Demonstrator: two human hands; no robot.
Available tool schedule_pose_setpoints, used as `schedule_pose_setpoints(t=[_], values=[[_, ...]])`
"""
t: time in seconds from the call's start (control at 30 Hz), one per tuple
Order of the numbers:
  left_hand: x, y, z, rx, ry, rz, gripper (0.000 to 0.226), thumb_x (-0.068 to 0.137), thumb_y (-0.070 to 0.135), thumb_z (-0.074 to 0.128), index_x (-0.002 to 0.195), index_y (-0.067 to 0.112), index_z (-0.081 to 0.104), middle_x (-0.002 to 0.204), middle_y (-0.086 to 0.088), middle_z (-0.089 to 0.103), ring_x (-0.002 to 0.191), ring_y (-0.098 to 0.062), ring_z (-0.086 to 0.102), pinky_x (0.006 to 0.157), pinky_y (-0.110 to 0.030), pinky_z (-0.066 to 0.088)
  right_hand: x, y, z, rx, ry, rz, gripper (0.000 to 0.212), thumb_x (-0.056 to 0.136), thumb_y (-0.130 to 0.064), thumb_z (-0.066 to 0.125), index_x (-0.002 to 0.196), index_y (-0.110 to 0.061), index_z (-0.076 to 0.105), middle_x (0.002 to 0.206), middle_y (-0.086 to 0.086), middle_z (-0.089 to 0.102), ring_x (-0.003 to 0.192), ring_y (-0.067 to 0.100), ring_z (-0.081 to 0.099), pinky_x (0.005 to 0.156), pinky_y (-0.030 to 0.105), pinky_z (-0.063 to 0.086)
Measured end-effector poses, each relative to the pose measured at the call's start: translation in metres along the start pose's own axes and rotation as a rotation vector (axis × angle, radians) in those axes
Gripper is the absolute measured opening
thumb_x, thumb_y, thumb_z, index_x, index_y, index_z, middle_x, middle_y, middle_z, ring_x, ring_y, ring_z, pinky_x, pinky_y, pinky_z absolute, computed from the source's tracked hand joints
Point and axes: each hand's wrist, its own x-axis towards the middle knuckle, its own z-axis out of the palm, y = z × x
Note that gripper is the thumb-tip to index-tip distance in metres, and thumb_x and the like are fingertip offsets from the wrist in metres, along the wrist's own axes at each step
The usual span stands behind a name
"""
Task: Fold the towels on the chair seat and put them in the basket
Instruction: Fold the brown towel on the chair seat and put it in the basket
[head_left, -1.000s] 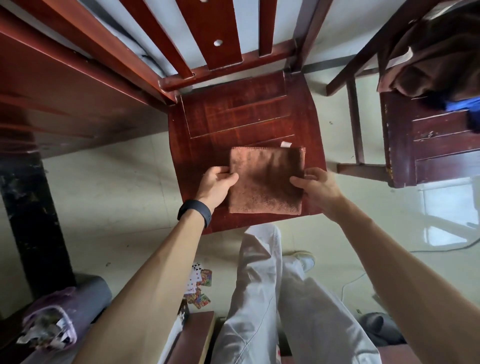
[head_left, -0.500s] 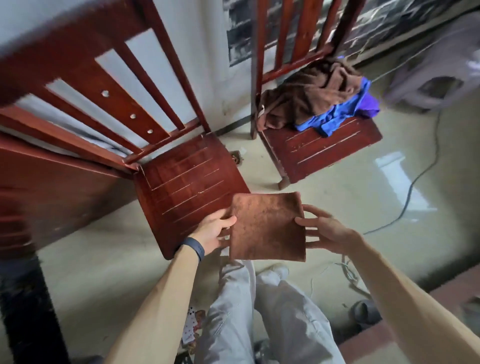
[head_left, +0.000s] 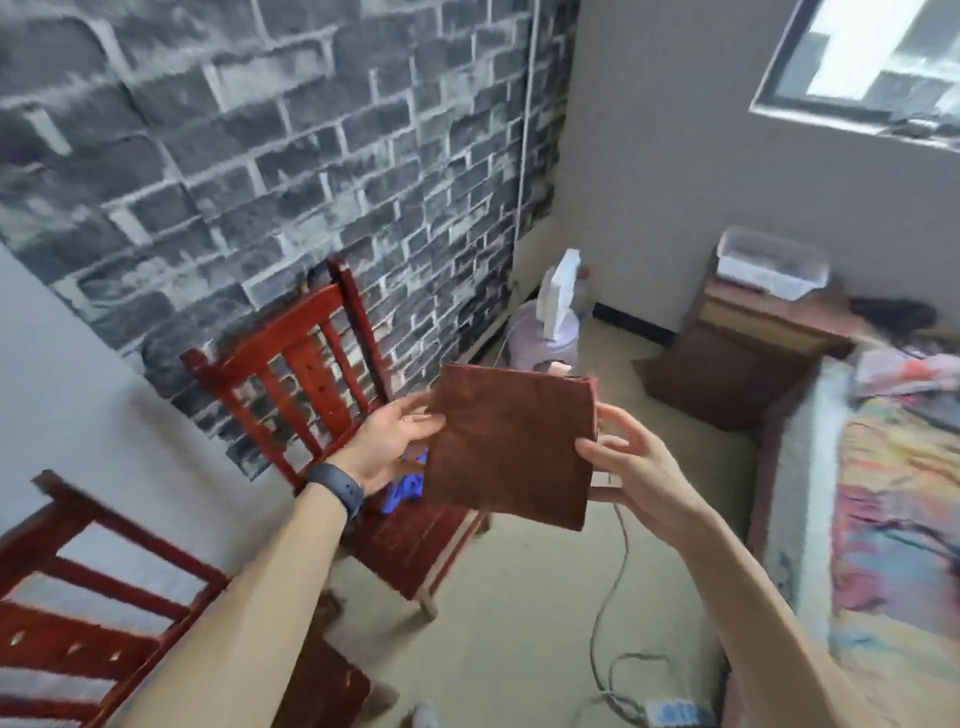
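While pinched in mid-air, folded brown square terry towel (head_left: 511, 447) between left grip (head_left: 387, 447) and right grip (head_left: 628, 467).
Likely light, soft, floppy; best taken at opposite side edges, thumbs on top, to keep the fold. Plush, matte nap. Hangs before red slatted wooden chair (head_left: 311, 374), well apart from pale boxy plastic basket (head_left: 771, 262).

One view, head-worn and wide-angle, facing forward and slightly down into a room corner. Left hand (head_left: 387, 447), right hand (head_left: 636, 465) and the towel (head_left: 514, 447) between them lie close to the lens at centre; brick wall (head_left: 260, 156) at 11 o'clock, bed (head_left: 893, 493) at 3 o'clock.
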Motion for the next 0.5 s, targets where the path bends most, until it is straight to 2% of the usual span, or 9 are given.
schedule_pose_setpoints(t=[0.07, 0.13, 0.2, 0.3, 0.37, 0.43, 0.5], values=[[0.017, 0.047, 0.029, 0.038, -0.056, 0.083, 0.025, 0.095, 0.006, 0.058, 0.116, 0.019, 0.062, 0.090, -0.004, 0.071, 0.072, -0.015, 0.068, 0.055, -0.030, 0.056, -0.003, -0.034, -0.019, 0.028, 0.057, -0.105, 0.038, 0.093, -0.008, 0.066, 0.124, -0.029, 0.064, 0.107, 0.018, 0.072, 0.099, 0.029, 0.072, 0.076, 0.050, 0.061], [0.037, 0.087, 0.056, 0.070, -0.112, 0.144, 0.023, 0.094, 0.008, 0.059, 0.111, 0.023, 0.065, 0.094, -0.002, 0.070, 0.082, -0.013, 0.067, 0.061, -0.031, 0.056, 0.000, -0.064, -0.038, 0.062, 0.120, -0.198, 0.036, 0.093, -0.007, 0.066, 0.121, -0.029, 0.066, 0.104, 0.017, 0.073, 0.096, 0.031, 0.073, 0.075, 0.050, 0.061], [0.060, 0.121, 0.081, 0.068, -0.144, 0.201, 0.024, 0.092, 0.007, 0.061, 0.106, 0.025, 0.067, 0.095, 0.000, 0.069, 0.086, -0.013, 0.065, 0.070, -0.036, 0.057, 0.008, -0.090, -0.058, 0.091, 0.177, -0.278, 0.035, 0.092, -0.006, 0.066, 0.118, -0.029, 0.067, 0.100, 0.015, 0.074, 0.093, 0.030, 0.074, 0.070, 0.045, 0.061], [0.098, 0.167, 0.112, 0.086, -0.219, 0.249, 0.025, 0.092, 0.006, 0.061, 0.111, 0.021, 0.066, 0.098, -0.004, 0.069, 0.090, -0.018, 0.066, 0.081, -0.050, 0.056, 0.029, -0.128, -0.088, 0.097, 0.227, -0.359, 0.037, 0.091, -0.007, 0.067, 0.120, -0.029, 0.066, 0.100, 0.014, 0.075, 0.095, 0.031, 0.073, 0.072, 0.050, 0.061], [0.128, 0.196, 0.131, 0.104, -0.288, 0.280, 0.027, 0.091, 0.007, 0.063, 0.116, 0.017, 0.064, 0.101, -0.006, 0.069, 0.092, -0.021, 0.068, 0.078, -0.051, 0.058, 0.046, -0.153, -0.109, 0.088, 0.260, -0.403, 0.037, 0.089, -0.009, 0.068, 0.121, -0.028, 0.066, 0.101, 0.014, 0.074, 0.097, 0.031, 0.072, 0.077, 0.054, 0.060], [0.159, 0.220, 0.149, 0.113, -0.347, 0.301, 0.029, 0.090, 0.008, 0.064, 0.118, 0.016, 0.063, 0.101, -0.007, 0.070, 0.091, -0.021, 0.069, 0.071, -0.044, 0.058, 0.064, -0.174, -0.129, 0.076, 0.295, -0.433, 0.037, 0.087, -0.012, 0.069, 0.121, -0.029, 0.066, 0.104, 0.016, 0.073, 0.098, 0.031, 0.072, 0.079, 0.057, 0.059], [0.190, 0.245, 0.171, 0.132, -0.396, 0.308, 0.033, 0.089, 0.010, 0.065, 0.122, 0.014, 0.061, 0.104, -0.009, 0.070, 0.094, -0.022, 0.070, 0.072, -0.044, 0.057, 0.081, -0.191, -0.151, 0.080, 0.352, -0.454, 0.038, 0.088, -0.011, 0.069, 0.122, -0.026, 0.066, 0.107, 0.019, 0.072, 0.097, 0.030, 0.072, 0.077, 0.055, 0.060]])
